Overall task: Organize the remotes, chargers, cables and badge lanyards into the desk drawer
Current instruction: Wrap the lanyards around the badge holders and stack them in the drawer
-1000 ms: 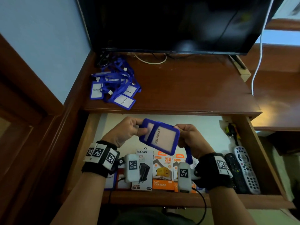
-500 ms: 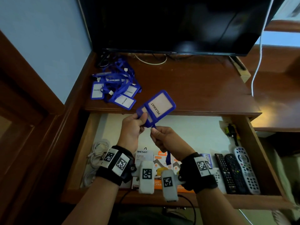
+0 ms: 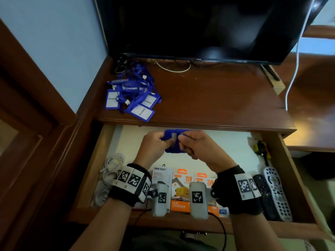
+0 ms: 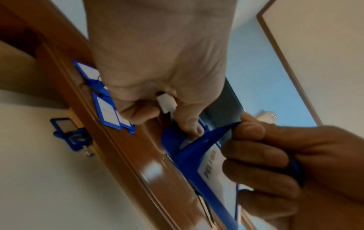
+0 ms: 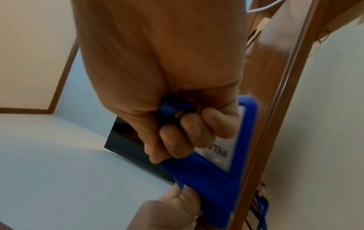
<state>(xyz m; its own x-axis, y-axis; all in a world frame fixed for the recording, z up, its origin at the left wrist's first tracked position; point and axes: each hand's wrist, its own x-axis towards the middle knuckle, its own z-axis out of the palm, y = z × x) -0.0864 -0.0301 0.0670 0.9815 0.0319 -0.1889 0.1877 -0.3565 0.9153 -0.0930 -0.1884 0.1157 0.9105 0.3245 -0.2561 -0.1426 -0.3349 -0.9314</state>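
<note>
Both hands hold one blue badge holder [image 3: 172, 140] over the back of the open drawer [image 3: 282, 180]. My left hand [image 3: 157, 144] pinches its left side, thumb on the card face [image 4: 189, 130]. My right hand [image 3: 192, 144] grips the right side, fingers curled over the white "PELAWAT" card [image 5: 222, 149] with the bunched lanyard strap [image 5: 173, 107] in the palm. A pile of blue badge lanyards [image 3: 132, 93] lies on the desk top at back left. In the drawer sit charger boxes [image 3: 183, 189], white cables [image 3: 108, 176] at left and remotes [image 3: 273, 192] at right.
A dark TV screen [image 3: 199, 28] stands at the back of the wooden desk [image 3: 217, 98]. A white cord [image 3: 293, 66] hangs at right. Small tools [image 3: 262, 147] lie at the drawer's back right corner. Another badge holder [image 4: 65, 126] lies on the drawer floor in the left wrist view.
The badge holder came down from above the desk edge to just over the drawer's back. Both hands closed in on it, and the strap is now bunched in my right hand.
</note>
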